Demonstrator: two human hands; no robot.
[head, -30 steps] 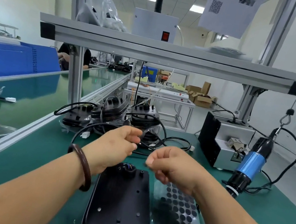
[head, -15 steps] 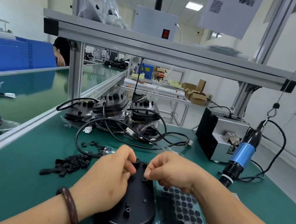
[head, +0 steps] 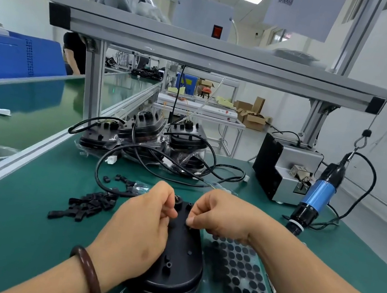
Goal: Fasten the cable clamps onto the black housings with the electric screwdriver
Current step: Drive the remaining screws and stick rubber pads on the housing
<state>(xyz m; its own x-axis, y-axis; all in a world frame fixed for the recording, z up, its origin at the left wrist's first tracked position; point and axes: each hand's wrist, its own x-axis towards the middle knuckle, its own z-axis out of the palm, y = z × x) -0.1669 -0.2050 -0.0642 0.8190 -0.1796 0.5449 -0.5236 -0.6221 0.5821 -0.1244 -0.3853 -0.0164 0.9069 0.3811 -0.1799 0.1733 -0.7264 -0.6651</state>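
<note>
A black oval housing (head: 179, 258) lies flat on the green mat just in front of me. My left hand (head: 142, 224) lies on its left side, fingers curled at its far end. My right hand (head: 219, 216) hovers over the far right part, thumb and forefinger pinching something small and dark against the housing; what it is I cannot tell. A heap of small black cable clamps (head: 88, 204) lies to the left. The blue electric screwdriver (head: 316, 198) hangs from a hook at the right, in neither hand.
Several finished housings with black cables (head: 153, 140) are stacked at the back. A sheet of black round pads (head: 242, 278) lies right of the housing. A grey screw feeder box (head: 282, 170) stands at the right. An aluminium frame shelf (head: 202, 51) spans overhead.
Both hands came down from mid-air onto the far end of the housing. My view dropped and drew closer to the bench, bringing the clamp heap into sight.
</note>
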